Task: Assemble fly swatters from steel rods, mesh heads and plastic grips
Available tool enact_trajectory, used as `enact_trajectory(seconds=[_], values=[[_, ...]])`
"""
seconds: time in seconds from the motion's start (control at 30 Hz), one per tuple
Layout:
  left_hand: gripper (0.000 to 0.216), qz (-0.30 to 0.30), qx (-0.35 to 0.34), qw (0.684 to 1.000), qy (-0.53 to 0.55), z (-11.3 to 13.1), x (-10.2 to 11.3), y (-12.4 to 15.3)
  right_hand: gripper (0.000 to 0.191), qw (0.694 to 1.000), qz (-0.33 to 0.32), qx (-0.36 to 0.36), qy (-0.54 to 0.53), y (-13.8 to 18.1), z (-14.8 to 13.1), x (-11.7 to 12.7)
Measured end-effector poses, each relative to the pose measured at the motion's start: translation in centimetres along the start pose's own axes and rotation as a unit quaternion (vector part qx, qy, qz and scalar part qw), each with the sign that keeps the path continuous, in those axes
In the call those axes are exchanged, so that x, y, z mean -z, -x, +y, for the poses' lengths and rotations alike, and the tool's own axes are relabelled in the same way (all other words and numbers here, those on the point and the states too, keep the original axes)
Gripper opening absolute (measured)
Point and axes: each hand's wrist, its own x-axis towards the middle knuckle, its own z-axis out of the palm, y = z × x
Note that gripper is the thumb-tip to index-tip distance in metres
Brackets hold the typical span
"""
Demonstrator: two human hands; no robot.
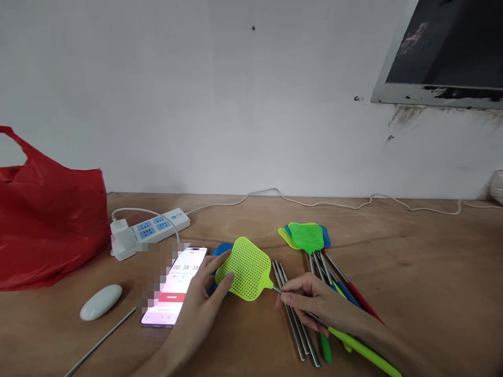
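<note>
A yellow-green fly swatter (247, 267) lies across the middle, its perforated head to the left and its handle at lower right. My left hand (200, 298) holds the edge of that head, fingers and thumb closed on it. My right hand (314, 301) pinches the swatter's thin metal shaft just below the neck. Blue swatter heads (222, 249) show partly from behind the yellow-green one. Several bare metal rods (293, 319) lie under my right hand. Beyond it, a pile of swatters has a green head (308, 237) on top, with blue and yellow-green heads beneath.
A phone (176, 283) with a lit timer screen lies beside my left forearm. Farther left are a white mouse (101, 302), a power strip (161, 225) and a red plastic bag (51, 225). A white cable (322, 203) runs along the wall at the table's back.
</note>
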Motion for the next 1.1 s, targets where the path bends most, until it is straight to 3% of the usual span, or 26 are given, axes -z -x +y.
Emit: enact_trajectory(seconds=[0.33, 0.6, 0.83, 1.1], values=[[0.045, -0.018, 0.035, 0.999, 0.028, -0.3, 0.1, -0.2, 0.046, 0.997, 0.053, -0.013, 0.049, 0.1, 0.5, -0.6], [0.048, -0.018, 0.095, 0.992, 0.078, -0.1, -0.1, -0.1, 0.053, 0.999, 0.036, -0.009, 0.013, -0.1, 0.2, -1.0], [0.047, -0.044, 0.065, 0.985, 0.153, 0.0, -0.1, -0.5, 0.047, 0.998, 0.045, -0.003, 0.042, 0.0, 0.0, -1.2], [0.048, -0.064, 0.053, 0.987, 0.137, 0.0, -0.5, 0.3, 0.049, 0.998, 0.047, -0.013, 0.041, 0.1, -0.1, -1.5]])
